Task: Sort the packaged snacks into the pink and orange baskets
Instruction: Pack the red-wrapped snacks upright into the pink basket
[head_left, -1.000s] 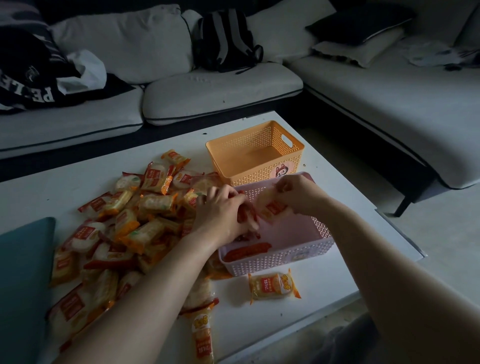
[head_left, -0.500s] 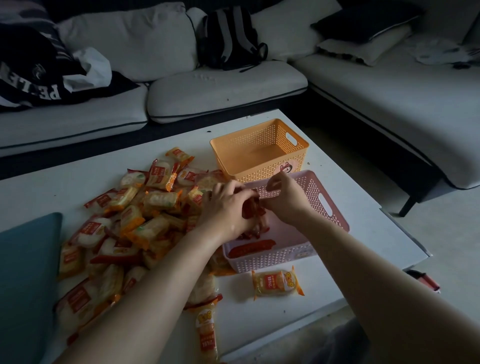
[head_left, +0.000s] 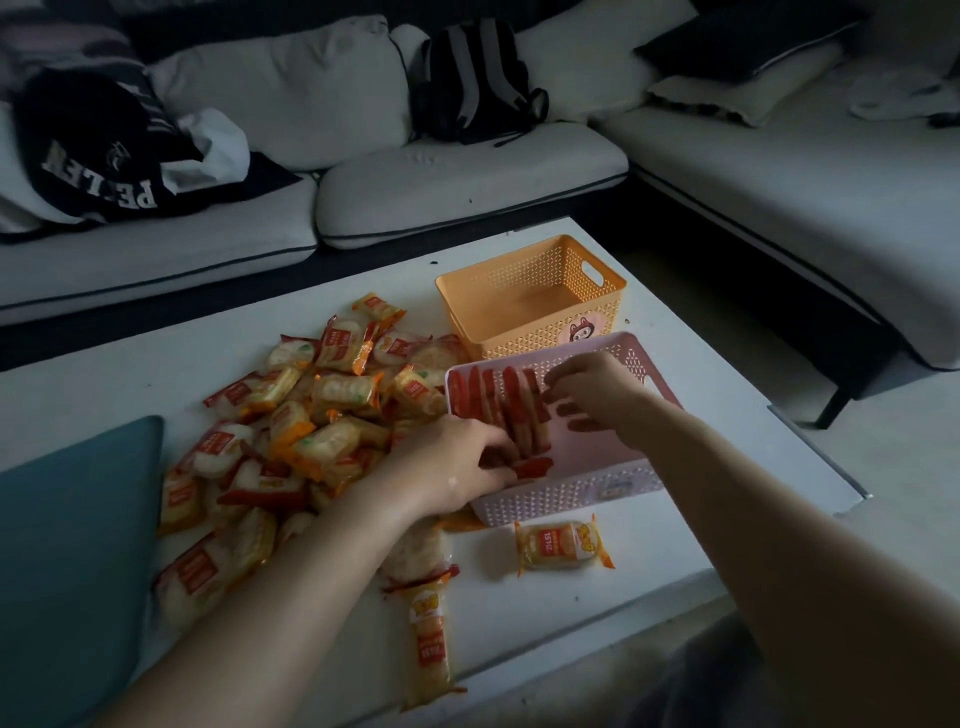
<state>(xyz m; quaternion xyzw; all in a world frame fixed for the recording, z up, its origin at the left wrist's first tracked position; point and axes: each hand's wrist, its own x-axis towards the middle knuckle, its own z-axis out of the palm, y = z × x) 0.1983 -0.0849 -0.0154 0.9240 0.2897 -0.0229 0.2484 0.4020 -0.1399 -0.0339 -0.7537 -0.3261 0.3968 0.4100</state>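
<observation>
While the pale sofa (head_left: 467, 171) fills the background along the far side and the right, a white coffee table (head_left: 130, 374) carries everything in play. A teal cushion (head_left: 67, 545) overlaps the table's left edge. A pile of orange-and-white snack packets (head_left: 311, 431) covers the middle of the table. Toward the right edge sits the pink basket (head_left: 571, 493), with the empty orange basket (head_left: 519, 340) just behind it, nearer the far right corner. Inside the pink basket a row of red-wrapped packets (head_left: 498, 405) stands side by side along its left half. The left hand (head_left: 452, 467) reaches over the basket's near left corner, fingers curled and pinching the near ends of those packets. The right hand (head_left: 597, 389) hangs over the row's right end with fingers bent downward; whether it pinches a packet I cannot tell. A lone yellow packet (head_left: 561, 545) lies in front of the pink basket, and a long packet (head_left: 428, 644) lies by the near edge.
</observation>
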